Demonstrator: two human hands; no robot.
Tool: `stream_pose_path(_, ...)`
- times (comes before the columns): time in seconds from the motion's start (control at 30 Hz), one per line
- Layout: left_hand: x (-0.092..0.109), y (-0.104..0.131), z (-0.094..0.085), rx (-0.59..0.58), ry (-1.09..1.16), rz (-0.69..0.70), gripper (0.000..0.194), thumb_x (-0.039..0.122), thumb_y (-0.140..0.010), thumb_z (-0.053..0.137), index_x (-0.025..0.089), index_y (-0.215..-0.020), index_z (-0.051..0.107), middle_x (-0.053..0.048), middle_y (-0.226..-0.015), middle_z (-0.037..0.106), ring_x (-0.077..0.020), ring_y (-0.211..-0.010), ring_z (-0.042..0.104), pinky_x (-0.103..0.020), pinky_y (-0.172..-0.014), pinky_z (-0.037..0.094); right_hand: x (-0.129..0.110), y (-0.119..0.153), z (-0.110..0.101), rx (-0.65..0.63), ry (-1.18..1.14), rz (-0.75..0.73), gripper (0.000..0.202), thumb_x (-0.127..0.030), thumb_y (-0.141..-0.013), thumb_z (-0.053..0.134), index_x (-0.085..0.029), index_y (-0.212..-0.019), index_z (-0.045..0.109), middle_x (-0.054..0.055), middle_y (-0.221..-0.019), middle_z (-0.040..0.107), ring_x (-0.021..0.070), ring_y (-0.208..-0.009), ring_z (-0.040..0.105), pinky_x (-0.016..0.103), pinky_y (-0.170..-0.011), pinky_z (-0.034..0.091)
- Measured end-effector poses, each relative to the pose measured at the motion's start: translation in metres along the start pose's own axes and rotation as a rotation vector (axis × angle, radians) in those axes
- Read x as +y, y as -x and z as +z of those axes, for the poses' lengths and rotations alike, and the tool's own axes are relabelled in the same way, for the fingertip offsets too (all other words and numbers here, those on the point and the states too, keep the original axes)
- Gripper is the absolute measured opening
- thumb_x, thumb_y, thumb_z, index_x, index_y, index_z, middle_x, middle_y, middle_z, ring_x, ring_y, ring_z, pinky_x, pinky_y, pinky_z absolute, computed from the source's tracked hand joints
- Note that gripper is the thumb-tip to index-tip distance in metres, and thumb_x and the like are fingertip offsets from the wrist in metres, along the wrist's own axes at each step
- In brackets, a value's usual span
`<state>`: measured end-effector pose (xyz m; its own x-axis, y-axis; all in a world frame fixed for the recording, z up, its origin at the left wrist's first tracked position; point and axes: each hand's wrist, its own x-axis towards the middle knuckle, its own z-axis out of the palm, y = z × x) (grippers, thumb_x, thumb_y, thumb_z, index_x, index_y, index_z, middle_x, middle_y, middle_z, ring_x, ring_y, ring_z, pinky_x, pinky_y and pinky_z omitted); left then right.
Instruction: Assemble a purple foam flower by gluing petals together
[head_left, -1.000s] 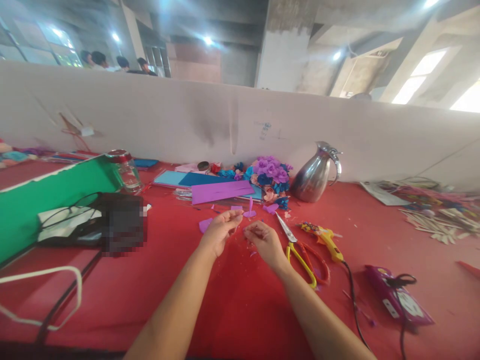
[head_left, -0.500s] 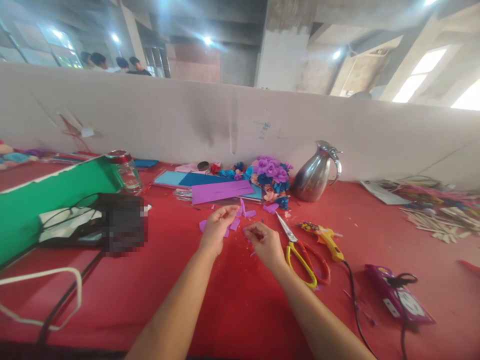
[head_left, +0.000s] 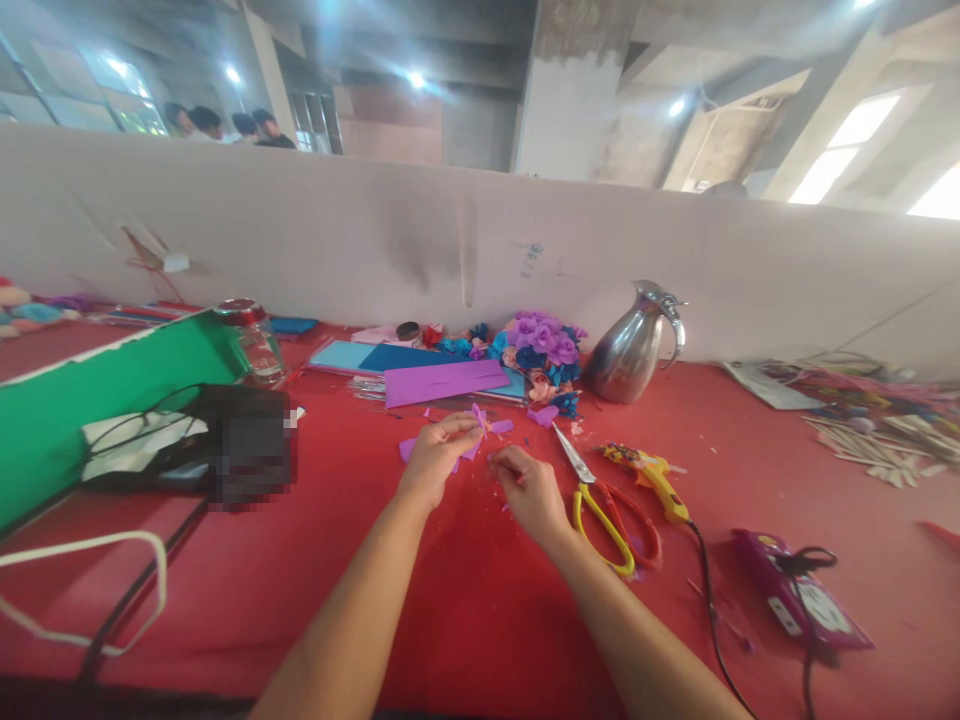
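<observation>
My left hand (head_left: 435,458) is closed in a pinch, with a small purple paper piece (head_left: 479,412) at its fingertips. Close by on the right, my right hand (head_left: 527,487) is also pinched. Whatever may be between its fingers is too small to make out. The two hands are apart, just above the red table. Under and beyond the left hand lie purple paper scraps (head_left: 407,449). Scissors (head_left: 583,490) with one yellow and one red handle rest right of my right hand, their blades pointing away.
Behind the hands lie a purple paper sheet (head_left: 446,382) and a heap of paper flowers (head_left: 541,342). A steel jug (head_left: 626,350), yellow glue gun (head_left: 651,475) and purple box (head_left: 799,590) with cables are rightward. A glass jar (head_left: 255,345) and black bag (head_left: 187,445) stand left.
My left hand's fingers have closed further at the purple piece, which has shifted slightly. My right hand's fingers have curled in a little, staying in nearly the same place.
</observation>
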<state>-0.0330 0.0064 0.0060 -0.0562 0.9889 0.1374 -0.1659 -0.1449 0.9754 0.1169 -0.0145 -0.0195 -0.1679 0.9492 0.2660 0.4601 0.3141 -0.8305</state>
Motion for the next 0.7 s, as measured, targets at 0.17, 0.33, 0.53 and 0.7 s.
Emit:
stream_pose_path(0.17,-0.007,-0.004,-0.003,0.098,0.018,-0.034,0.026,0.032,-0.058,0.078,0.02,-0.081,0.074,-0.005,-0.087,0.069,-0.0183,-0.086,0.058,-0.028,-0.077,0.043,0.001,-0.001,0.0,0.028,0.008,-0.007,0.016,-0.028,-0.081,0.05,-0.023,-0.078,0.064,0.0,-0.07,0.069,0.0173,-0.067,0.063,0.024,-0.058,0.04)
stream_pose_path(0.33,-0.011,-0.006,-0.004,0.254,0.019,-0.051,0.021,0.031,-0.054,0.079,0.016,-0.064,0.067,-0.001,-0.067,0.063,-0.0125,-0.066,0.054,-0.024,-0.067,0.04,0.0,0.0,0.001,0.043,0.002,-0.018,0.015,-0.028,-0.081,0.051,-0.024,-0.079,0.065,0.0,-0.072,0.071,0.018,-0.068,0.064,0.026,-0.059,0.042)
stream_pose_path(0.53,-0.007,-0.005,-0.004,0.219,0.08,-0.141,0.026,0.037,-0.054,0.078,0.016,-0.061,0.064,0.0,-0.058,0.058,-0.0099,-0.054,0.045,-0.023,-0.053,0.031,0.0,-0.001,-0.002,0.065,0.005,0.0,0.014,-0.028,-0.08,0.052,-0.024,-0.078,0.065,0.0,-0.072,0.071,0.0179,-0.066,0.065,0.025,-0.057,0.042)
stream_pose_path(0.7,-0.001,-0.009,-0.011,0.33,0.198,-0.053,0.044,0.045,-0.063,0.071,0.018,-0.044,0.043,0.004,-0.046,0.04,-0.0079,-0.047,0.034,-0.024,-0.049,0.026,0.002,-0.003,-0.006,0.112,-0.061,0.021,0.012,-0.029,-0.08,0.052,-0.022,-0.075,0.061,0.001,-0.072,0.071,0.0182,-0.067,0.066,0.027,-0.065,0.046)
